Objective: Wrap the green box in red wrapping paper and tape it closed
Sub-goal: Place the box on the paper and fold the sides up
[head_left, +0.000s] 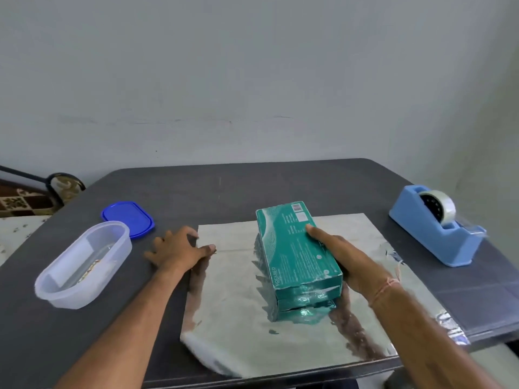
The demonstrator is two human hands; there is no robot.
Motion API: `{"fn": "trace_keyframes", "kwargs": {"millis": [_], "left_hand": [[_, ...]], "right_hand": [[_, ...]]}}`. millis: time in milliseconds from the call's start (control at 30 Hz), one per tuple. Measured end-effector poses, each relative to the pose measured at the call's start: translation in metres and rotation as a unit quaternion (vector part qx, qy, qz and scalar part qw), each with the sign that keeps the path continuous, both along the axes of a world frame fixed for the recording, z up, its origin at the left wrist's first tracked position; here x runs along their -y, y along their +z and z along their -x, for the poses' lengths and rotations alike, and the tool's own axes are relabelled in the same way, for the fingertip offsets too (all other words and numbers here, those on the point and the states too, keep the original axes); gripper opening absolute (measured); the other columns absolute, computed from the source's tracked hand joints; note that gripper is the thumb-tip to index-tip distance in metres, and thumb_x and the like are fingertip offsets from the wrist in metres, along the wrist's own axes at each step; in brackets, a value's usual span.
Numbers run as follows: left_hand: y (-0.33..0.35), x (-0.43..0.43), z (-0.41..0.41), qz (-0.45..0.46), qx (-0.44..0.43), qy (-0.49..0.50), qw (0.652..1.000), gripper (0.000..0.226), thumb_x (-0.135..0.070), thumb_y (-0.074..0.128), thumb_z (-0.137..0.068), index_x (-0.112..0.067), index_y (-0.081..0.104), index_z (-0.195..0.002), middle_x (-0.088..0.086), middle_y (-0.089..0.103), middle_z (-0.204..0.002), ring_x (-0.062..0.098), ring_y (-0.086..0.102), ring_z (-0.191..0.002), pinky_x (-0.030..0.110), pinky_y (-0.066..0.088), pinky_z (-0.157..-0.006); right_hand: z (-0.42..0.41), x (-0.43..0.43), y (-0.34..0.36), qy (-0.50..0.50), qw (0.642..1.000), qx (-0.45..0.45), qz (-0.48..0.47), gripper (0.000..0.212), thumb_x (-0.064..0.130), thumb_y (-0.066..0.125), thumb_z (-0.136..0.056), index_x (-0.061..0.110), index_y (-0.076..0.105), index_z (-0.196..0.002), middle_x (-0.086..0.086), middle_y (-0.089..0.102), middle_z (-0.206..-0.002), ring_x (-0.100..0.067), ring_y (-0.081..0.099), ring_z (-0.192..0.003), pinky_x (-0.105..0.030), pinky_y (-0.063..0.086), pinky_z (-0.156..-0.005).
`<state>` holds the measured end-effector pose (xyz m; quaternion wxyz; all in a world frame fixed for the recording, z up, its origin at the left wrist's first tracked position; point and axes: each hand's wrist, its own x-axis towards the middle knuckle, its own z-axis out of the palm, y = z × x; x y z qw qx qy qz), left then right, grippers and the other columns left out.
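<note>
Green box [297, 254] lies flat near the middle of the wrapping paper [233, 304], long axis running near to far, barcode at the far end. Sheet shows its silvery, mirror-like side up; box reflected in it at the near end. No red face visible.

Right hand [345, 259] grips the box along its right side, forefinger laid across the top, remaining fingers hidden behind the box. Thread band at that wrist.

Left hand [179, 249] flat, fingers spread, pressing on the sheet's far-left edge, thumb on the paper.

Sheet rests on dark table [70, 346]; near-left corner curls up.

Left: clear plastic tub [84, 265], blue lid [127, 219] just beyond it. Far right: blue tape dispenser [436, 226] carrying a roll of clear tape.
</note>
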<state>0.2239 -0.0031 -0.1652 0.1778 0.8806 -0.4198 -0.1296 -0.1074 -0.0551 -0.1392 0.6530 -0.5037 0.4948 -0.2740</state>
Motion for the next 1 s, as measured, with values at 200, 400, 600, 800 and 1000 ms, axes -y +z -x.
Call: {"fn": "trace_keyframes", "kwargs": {"millis": [200, 400, 600, 800, 1000], "left_hand": [[-0.004, 0.005, 0.002, 0.038, -0.009, 0.006, 0.999, 0.029, -0.061, 0.081, -0.075, -0.034, 0.070, -0.077, -0.011, 0.071, -0.090, 0.025, 0.052, -0.116, 0.041, 0.028, -0.087], [-0.015, 0.003, 0.009, 0.131, 0.020, -0.015, 0.991, 0.027, -0.051, 0.074, -0.088, -0.029, 0.064, -0.076, -0.014, 0.071, -0.080, 0.017, 0.066, -0.087, 0.036, 0.045, -0.081], [-0.015, 0.014, -0.007, 0.190, -0.046, -0.045, 0.980, 0.024, -0.043, 0.070, -0.093, -0.027, 0.054, -0.086, -0.008, 0.072, -0.084, 0.019, 0.067, -0.080, 0.034, 0.044, -0.064], [-0.010, 0.017, -0.043, 0.195, -0.027, -0.032, 0.980, 0.028, -0.041, 0.075, -0.091, -0.020, 0.058, -0.097, -0.001, 0.068, -0.090, 0.022, 0.064, -0.080, 0.036, 0.045, -0.068], [-0.008, 0.019, -0.055, 0.191, -0.030, -0.032, 0.981, 0.034, -0.041, 0.077, -0.088, -0.020, 0.056, -0.103, 0.003, 0.071, -0.099, 0.025, 0.069, -0.084, 0.046, 0.057, -0.076]], "right_hand": [[-0.004, 0.000, -0.002, -0.010, 0.999, 0.016, -0.027, 0.057, 0.055, 0.063, -0.093, 0.007, 0.065, -0.122, -0.016, 0.076, -0.111, -0.037, 0.073, -0.100, -0.039, 0.059, -0.082], [-0.004, -0.003, 0.000, -0.016, 0.999, 0.031, -0.041, 0.055, 0.054, 0.063, -0.093, 0.007, 0.064, -0.122, -0.015, 0.076, -0.111, -0.036, 0.074, -0.100, -0.037, 0.060, -0.079], [-0.006, -0.003, 0.005, -0.012, 0.999, 0.024, -0.027, 0.050, 0.055, 0.064, -0.093, 0.009, 0.067, -0.114, -0.012, 0.078, -0.108, -0.030, 0.077, -0.091, -0.033, 0.061, -0.076], [-0.018, 0.001, 0.002, -0.025, 1.000, -0.002, 0.008, 0.054, 0.057, 0.064, -0.092, 0.008, 0.070, -0.113, -0.012, 0.078, -0.106, -0.035, 0.074, -0.102, -0.046, 0.053, -0.103], [-0.030, 0.006, -0.001, -0.018, 0.999, -0.012, 0.027, 0.053, 0.052, 0.060, -0.096, 0.004, 0.067, -0.118, -0.011, 0.078, -0.104, -0.032, 0.076, -0.094, -0.041, 0.060, -0.090]]}}
